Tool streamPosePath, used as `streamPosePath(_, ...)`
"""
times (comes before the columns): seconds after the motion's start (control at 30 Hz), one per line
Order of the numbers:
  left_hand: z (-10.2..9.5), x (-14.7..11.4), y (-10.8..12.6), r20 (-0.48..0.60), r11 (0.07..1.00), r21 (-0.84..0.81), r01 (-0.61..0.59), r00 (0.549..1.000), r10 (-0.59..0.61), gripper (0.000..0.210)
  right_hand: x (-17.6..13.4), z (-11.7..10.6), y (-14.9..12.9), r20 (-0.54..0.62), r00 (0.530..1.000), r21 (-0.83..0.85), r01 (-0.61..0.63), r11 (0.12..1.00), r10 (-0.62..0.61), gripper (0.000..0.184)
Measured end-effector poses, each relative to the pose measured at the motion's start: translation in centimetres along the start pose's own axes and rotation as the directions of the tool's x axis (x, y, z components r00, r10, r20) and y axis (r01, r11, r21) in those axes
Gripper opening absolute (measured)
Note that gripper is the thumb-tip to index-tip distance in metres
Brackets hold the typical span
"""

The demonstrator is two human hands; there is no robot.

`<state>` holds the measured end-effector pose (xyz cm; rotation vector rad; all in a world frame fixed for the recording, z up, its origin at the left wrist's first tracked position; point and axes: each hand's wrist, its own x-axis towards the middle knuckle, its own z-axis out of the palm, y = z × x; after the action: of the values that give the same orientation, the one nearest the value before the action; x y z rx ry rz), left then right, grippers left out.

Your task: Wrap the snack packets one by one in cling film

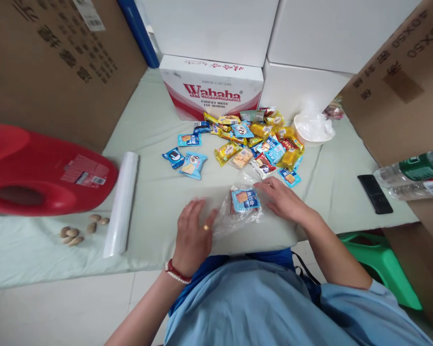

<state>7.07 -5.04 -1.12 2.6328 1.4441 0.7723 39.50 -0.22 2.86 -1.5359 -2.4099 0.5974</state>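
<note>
A clear plastic bag [225, 218] lies flat near the table's front edge. Inside it shows a blue snack packet [245, 199], with something reddish partly hidden under it. My left hand [195, 235], slightly blurred, is just left of the bag with its fingers apart and nothing in them. On the other side, my right hand [283, 199] rests with stretched fingers at the bag's right edge; whether they touch the film is hard to tell. Beyond the bag lies a heap of wrapped snacks [261, 129]. Several blue packets, among them a light blue one [194, 166], lie apart to its left.
A white roll [120, 206], several brown nuts [72, 235] and a red jug [90, 180] are on the left. Behind the snacks stands a Wahaha carton [212, 89]. To the right are a white bowl [306, 137], a black phone [375, 193] and plastic bottles [418, 168].
</note>
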Motion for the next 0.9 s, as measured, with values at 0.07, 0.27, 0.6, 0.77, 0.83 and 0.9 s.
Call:
streamPosePath(0.07, -0.3, -1.5, 0.4, 0.037, 0.990, -0.020, -0.138, 0.990, 0.139, 0.048, 1.0, 0.0, 0.3, 0.018, 0.991, 0.036, 0.135, 0.990, -0.136, 0.072)
streamPosePath(0.27, -0.5, -5.3, 1.3, 0.072, 0.991, -0.084, -0.102, 0.992, 0.108, 0.036, 4.0, -0.2, 1.4, 0.064, 0.914, 0.166, 0.385, 0.908, -0.400, 0.022)
streamPosePath(0.6, -1.4, -2.3, 6.2, -0.204, 0.958, -0.199, -0.206, 0.965, 0.165, 0.030, 12.6, -0.4, -5.4, 0.268, 0.921, 0.197, 0.236, 0.952, -0.284, 0.016)
streamPosePath(0.77, 2.0, 2.0, 8.4, 0.078, 0.927, -0.188, -0.325, 0.936, 0.343, 0.028, 16.5, 2.1, -9.0, 0.326, 0.926, 0.179, 0.138, 0.974, -0.191, 0.017)
streamPosePath(0.83, 3.4, 2.6, 7.1, 0.147, 0.976, -0.094, -0.195, 0.967, 0.207, 0.030, 16.4, 2.1, -8.7, 0.192, 0.966, 0.237, 0.124, 0.964, -0.171, 0.019)
streamPosePath(0.9, 4.1, 2.4, 5.0, 0.179, 1.000, -0.004, -0.020, 0.984, 0.021, 0.034, 14.8, 1.5, -7.2, -0.020, 0.990, 0.260, 0.137, 0.956, -0.137, 0.020)
